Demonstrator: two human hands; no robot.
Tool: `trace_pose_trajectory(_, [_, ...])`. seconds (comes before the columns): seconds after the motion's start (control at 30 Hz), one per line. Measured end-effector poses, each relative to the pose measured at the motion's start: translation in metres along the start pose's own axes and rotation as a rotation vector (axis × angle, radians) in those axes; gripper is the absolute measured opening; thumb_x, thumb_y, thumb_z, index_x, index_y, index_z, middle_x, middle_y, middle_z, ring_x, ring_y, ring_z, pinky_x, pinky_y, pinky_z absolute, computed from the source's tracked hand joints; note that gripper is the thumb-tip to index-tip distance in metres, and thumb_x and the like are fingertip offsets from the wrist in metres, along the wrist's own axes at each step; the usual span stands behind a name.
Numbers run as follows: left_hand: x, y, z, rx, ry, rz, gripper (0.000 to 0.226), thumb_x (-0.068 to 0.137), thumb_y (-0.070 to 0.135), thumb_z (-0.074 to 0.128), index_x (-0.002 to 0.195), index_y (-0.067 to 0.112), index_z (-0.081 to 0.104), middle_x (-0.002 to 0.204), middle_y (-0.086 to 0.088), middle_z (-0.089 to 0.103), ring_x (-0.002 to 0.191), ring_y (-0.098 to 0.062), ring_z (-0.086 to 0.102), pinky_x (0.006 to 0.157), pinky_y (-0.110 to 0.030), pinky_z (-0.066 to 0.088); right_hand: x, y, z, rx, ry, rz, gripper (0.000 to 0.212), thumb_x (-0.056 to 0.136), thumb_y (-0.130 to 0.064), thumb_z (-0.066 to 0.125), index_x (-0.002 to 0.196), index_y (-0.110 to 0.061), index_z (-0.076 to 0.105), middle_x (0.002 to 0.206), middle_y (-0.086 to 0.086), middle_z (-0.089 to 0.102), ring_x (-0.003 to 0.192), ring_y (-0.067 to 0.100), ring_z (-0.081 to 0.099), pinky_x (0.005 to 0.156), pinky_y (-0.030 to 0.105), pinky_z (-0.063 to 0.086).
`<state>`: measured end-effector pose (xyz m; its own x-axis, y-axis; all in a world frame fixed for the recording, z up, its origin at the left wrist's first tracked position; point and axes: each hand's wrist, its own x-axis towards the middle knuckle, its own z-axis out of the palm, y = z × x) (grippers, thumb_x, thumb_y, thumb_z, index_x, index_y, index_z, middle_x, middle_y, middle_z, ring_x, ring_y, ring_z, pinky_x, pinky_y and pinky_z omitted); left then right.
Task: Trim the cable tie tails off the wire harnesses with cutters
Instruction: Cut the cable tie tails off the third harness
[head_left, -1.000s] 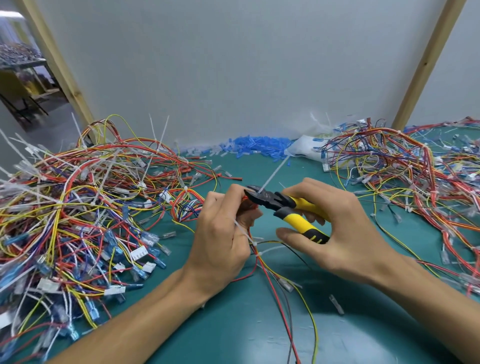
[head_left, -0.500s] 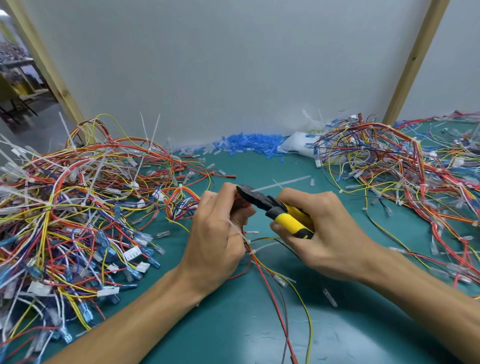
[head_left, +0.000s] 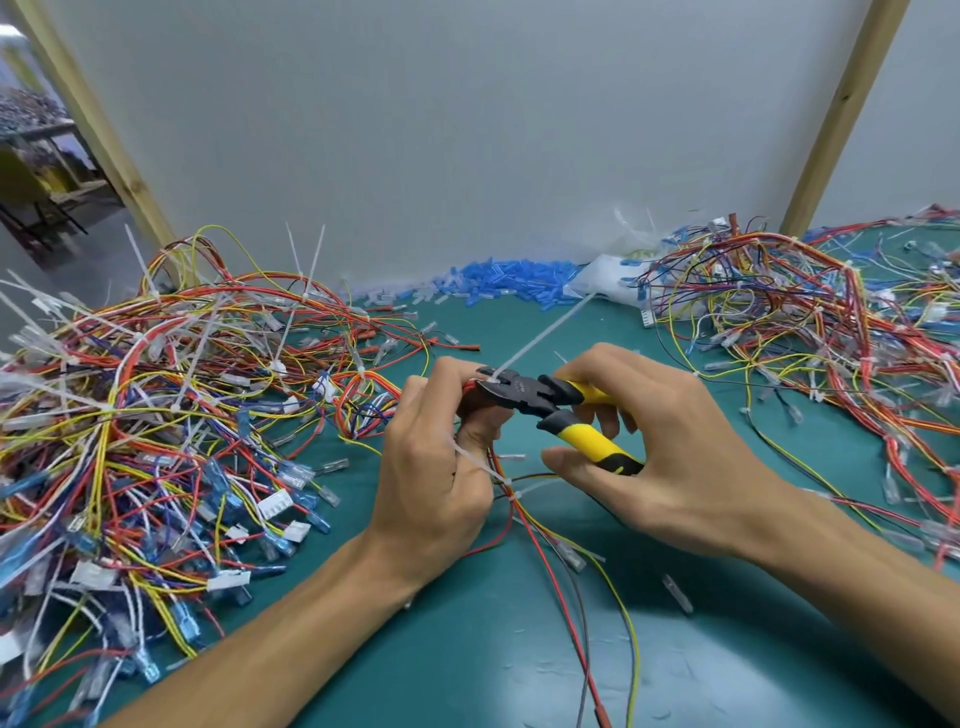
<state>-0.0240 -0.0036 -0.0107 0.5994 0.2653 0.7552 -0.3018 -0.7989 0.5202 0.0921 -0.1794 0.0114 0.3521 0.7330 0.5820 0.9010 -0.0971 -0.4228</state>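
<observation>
My left hand (head_left: 439, 457) grips a thin wire harness (head_left: 561, 561) of red, yellow and dark wires that trails toward me over the green table (head_left: 467, 649). My right hand (head_left: 670, 447) holds yellow-handled cutters (head_left: 550, 405). Their dark jaws sit at the base of a long white cable tie tail (head_left: 540, 332), which sticks up and to the right from the harness at my left fingertips. A second white tie (head_left: 480, 465) crosses the harness below my left thumb.
A big tangle of harnesses (head_left: 156, 426) with upright tie tails fills the left. Another pile of harnesses (head_left: 831, 332) spreads across the right. Loose blue sleeves (head_left: 509, 283) and a white bag (head_left: 608, 280) lie along the grey back wall. Wooden posts stand at both sides.
One tie tail dropped cut onto the table half a second ago. Since then the cutter jaws have come onto another long tail on the harness, and the handles have spread a little.
</observation>
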Motion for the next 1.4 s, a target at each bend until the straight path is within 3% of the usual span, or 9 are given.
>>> trace_pose_trajectory(0.33, [0.0000,-0.0045,0.0039,0.012,-0.079,0.020,0.042,0.083,-0.009,0.049,0.103,0.027,0.047,0.087,0.000,0.057,0.080,-0.037,0.053,0.071,-0.050,0.053,0.0001,0.0012,-0.0012,0.045,-0.018,0.028,0.030,0.082,-0.037,0.080,0.101,-0.025,0.062,0.082,-0.014,0.052,0.075,0.017,0.052,0.063,0.017,0.037])
trace_pose_trajectory(0.5, [0.0003,-0.0034,0.0039,0.003,-0.065,0.023,0.039,0.085,-0.008,0.051,0.103,0.026,0.049,0.087,0.004,0.055,0.079,-0.032,0.052,0.073,-0.036,0.054,0.0002,-0.0013,-0.0025,0.113,-0.044,0.055,0.033,0.081,-0.041,0.083,0.100,-0.024,0.063,0.080,-0.010,0.054,0.074,0.017,0.050,0.064,0.019,0.037])
trace_pose_trajectory(0.77, [0.0010,-0.0028,0.0035,0.033,-0.084,0.035,0.036,0.085,-0.006,0.050,0.102,0.026,0.046,0.086,0.008,0.051,0.077,-0.033,0.050,0.071,-0.049,0.054,0.0014,-0.0013,-0.0044,0.097,-0.036,0.053,0.030,0.083,-0.025,0.088,0.101,-0.021,0.065,0.081,-0.011,0.056,0.073,0.015,0.051,0.062,0.014,0.036])
trace_pose_trajectory(0.83, [0.0015,-0.0029,0.0037,0.062,-0.098,0.046,0.037,0.084,-0.006,0.048,0.102,0.026,0.045,0.087,0.010,0.048,0.078,-0.031,0.049,0.073,-0.045,0.053,0.0016,-0.0005,-0.0051,0.091,-0.045,0.049,0.027,0.084,-0.027,0.086,0.099,-0.022,0.064,0.078,-0.010,0.054,0.072,0.016,0.051,0.061,0.015,0.036])
trace_pose_trajectory(0.97, [0.0021,-0.0038,0.0042,0.149,-0.121,0.048,0.040,0.083,-0.009,0.052,0.101,0.025,0.044,0.084,0.008,0.047,0.076,-0.028,0.046,0.072,-0.014,0.037,0.0007,0.0006,-0.0035,0.130,-0.089,0.072,0.023,0.087,-0.028,0.082,0.094,-0.022,0.061,0.071,-0.006,0.050,0.065,0.016,0.045,0.055,0.017,0.032])
trace_pose_trajectory(1.07, [0.0015,-0.0047,0.0048,0.155,-0.143,0.021,0.031,0.086,-0.008,0.054,0.101,0.017,0.049,0.084,0.004,0.050,0.076,-0.028,0.046,0.072,-0.013,0.035,-0.0006,0.0003,-0.0032,0.142,-0.094,0.068,0.023,0.090,-0.024,0.079,0.085,-0.021,0.056,0.061,0.002,0.041,0.057,0.017,0.032,0.051,0.019,0.024])
trace_pose_trajectory(1.17, [0.0014,-0.0041,0.0053,0.151,-0.160,0.019,0.022,0.087,-0.007,0.053,0.100,0.010,0.052,0.084,-0.003,0.053,0.075,-0.029,0.046,0.070,-0.023,0.038,-0.0013,-0.0028,-0.0017,0.170,-0.117,0.087,0.028,0.092,-0.019,0.075,0.080,-0.022,0.050,0.058,0.004,0.034,0.055,0.017,0.025,0.049,0.023,0.021])
trace_pose_trajectory(1.27, [0.0014,-0.0034,0.0047,0.117,-0.160,0.014,0.030,0.080,-0.010,0.048,0.104,0.006,0.054,0.085,-0.007,0.052,0.076,-0.025,0.044,0.077,-0.007,0.036,0.0000,-0.0057,-0.0037,0.175,-0.146,0.078,0.034,0.091,-0.011,0.073,0.077,-0.026,0.046,0.058,0.003,0.031,0.056,0.016,0.022,0.048,0.022,0.019])
trace_pose_trajectory(1.4, [0.0007,-0.0007,0.0054,0.029,-0.137,-0.006,0.042,0.081,-0.011,0.047,0.109,0.019,0.050,0.086,0.001,0.050,0.074,-0.018,0.042,0.078,-0.002,0.036,0.0006,-0.0057,-0.0057,0.169,-0.147,0.053,0.033,0.091,-0.006,0.068,0.078,-0.026,0.045,0.059,0.001,0.028,0.056,0.017,0.021,0.048,0.023,0.017])
